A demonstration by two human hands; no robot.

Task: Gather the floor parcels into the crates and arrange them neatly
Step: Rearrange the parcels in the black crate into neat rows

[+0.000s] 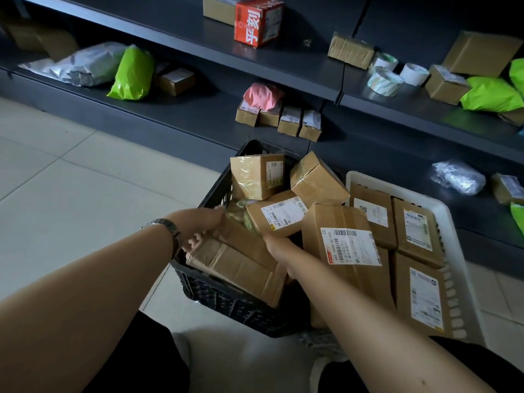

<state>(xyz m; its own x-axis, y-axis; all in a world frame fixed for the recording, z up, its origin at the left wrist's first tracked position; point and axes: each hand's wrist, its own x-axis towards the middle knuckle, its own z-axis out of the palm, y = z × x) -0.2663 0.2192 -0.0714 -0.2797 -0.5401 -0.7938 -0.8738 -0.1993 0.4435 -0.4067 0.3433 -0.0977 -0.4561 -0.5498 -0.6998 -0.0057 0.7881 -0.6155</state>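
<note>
Two crates are sitting on the tiled floor (pixel 71 180) against the foot of dark shelving (pixel 283 66): a black lattice crate (pixel 226 304) and, touching its right side, a white crate (pixel 453 293).

Both grips are holding a long brown cardboard parcel (pixel 241 268), creased and banded with clear tape. It is lying tilted over the black crate's near left corner. The left grip (pixel 198 228), with a metal wristband (pixel 167 225) behind it, is curling its fingers round the parcel's left end. The right grip (pixel 279 251) is clamping the parcel's right edge, its fingers tucked out of sight.

Other parcels are piling loosely in the black crate:
- An upright taped carton (pixel 255 177) is standing at the far left corner.
- A tilted carton (pixel 317 180) is resting at the far right corner.
- A flat carton (pixel 278 214) is lying in the middle, showing a white barcode label.
- A tall carton (pixel 340 248) is leaning at the right side, wearing a large barcode label with a red edge.

The print on all these labels is proving too small to read.

In the white crate, flat labelled parcels (pixel 419 296) are lying label-up in tidy rows. Three are showing clearly, while the tall carton and the right forearm are hiding the near left part.

On the upper shelf a red box (pixel 259 21) is displaying white Chinese characters turned sideways.
</note>
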